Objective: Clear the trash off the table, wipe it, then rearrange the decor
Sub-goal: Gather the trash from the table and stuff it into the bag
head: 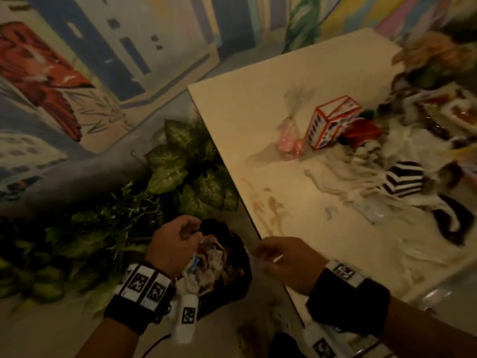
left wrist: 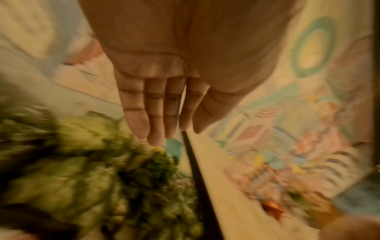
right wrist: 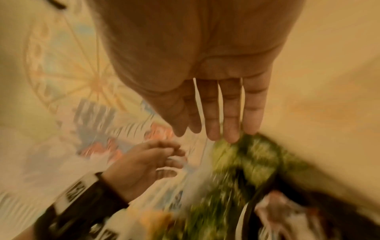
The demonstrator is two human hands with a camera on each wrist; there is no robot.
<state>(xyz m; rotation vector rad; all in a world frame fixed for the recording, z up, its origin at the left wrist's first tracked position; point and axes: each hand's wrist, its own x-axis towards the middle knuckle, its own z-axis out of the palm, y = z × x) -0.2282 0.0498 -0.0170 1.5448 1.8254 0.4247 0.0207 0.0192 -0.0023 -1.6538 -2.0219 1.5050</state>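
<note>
Both hands slack-fingered, empty, above trash bag (head: pixel 227 257); stained table (head: pixel 284 81) cluttered; mural wall (head: pixel 77 73).

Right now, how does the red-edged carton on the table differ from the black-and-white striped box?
The red-edged carton is white with red borders; the striped box has black and white bands. The carton leans tilted beside a pink wrapper; the striped box sits among crumpled white litter. Both are on the table, uncleared.

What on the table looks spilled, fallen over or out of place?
Reddish-brown smears stain the table near its edge. A red-and-white carton lies tilted beside a pink wrapper, and crumpled white plastic spreads among the clutter.
</note>
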